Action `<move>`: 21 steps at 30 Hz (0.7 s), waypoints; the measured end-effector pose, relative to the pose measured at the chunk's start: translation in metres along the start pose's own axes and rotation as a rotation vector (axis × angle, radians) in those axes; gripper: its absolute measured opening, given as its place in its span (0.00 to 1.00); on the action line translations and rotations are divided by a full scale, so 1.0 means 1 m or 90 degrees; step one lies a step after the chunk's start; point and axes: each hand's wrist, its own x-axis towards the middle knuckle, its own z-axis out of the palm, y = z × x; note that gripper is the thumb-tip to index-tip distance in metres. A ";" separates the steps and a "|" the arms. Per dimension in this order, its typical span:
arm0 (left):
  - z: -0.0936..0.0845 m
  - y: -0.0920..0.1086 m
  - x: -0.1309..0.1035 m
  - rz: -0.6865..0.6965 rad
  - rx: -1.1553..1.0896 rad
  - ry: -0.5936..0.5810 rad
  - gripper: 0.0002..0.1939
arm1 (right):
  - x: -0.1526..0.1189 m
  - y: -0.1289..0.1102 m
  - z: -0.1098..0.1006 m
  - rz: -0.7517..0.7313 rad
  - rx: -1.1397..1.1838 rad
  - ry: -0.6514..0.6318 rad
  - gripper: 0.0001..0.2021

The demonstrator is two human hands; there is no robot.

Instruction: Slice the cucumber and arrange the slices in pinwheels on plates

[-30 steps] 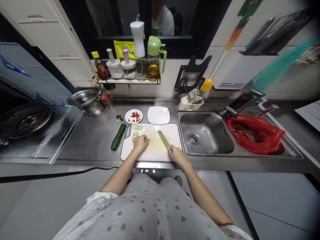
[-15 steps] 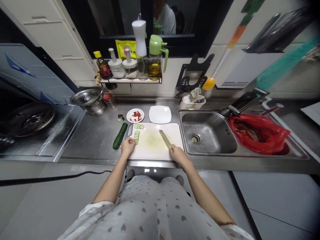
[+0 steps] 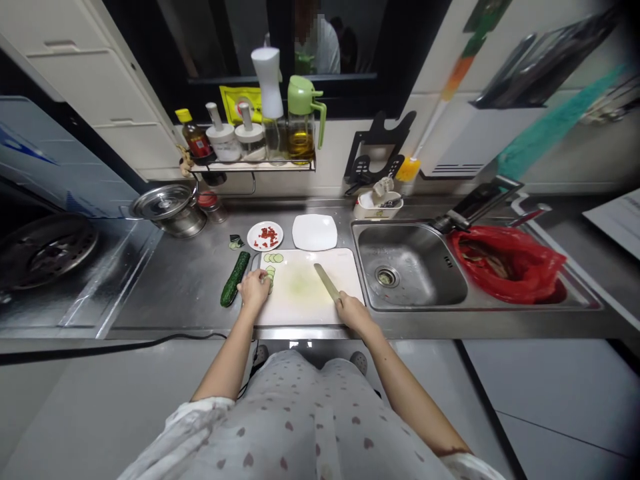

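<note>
Kitchen | told by: steel counter with inset sink and faucet | rack below window, carrying seasoning jars and green-topped bottle | lidded steel pot at back left | cutting board bearing cucumber slices | dark-green cucumber just beside | white plates behind board

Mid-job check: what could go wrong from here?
The long metal knife in the right hand could nick the left hand if that reaches across the white rectangular board. That hand might scatter the round, pale-green slices beside it. A bump could roll the nearby long, dark-green cucumber.
</note>
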 end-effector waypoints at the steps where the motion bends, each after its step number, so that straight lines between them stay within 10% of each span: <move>1: 0.000 0.006 0.004 0.003 -0.002 0.001 0.13 | 0.000 0.000 0.000 0.001 0.002 -0.001 0.16; 21: 0.019 0.046 0.058 0.067 0.114 -0.015 0.16 | 0.001 0.005 -0.001 -0.005 0.011 -0.006 0.16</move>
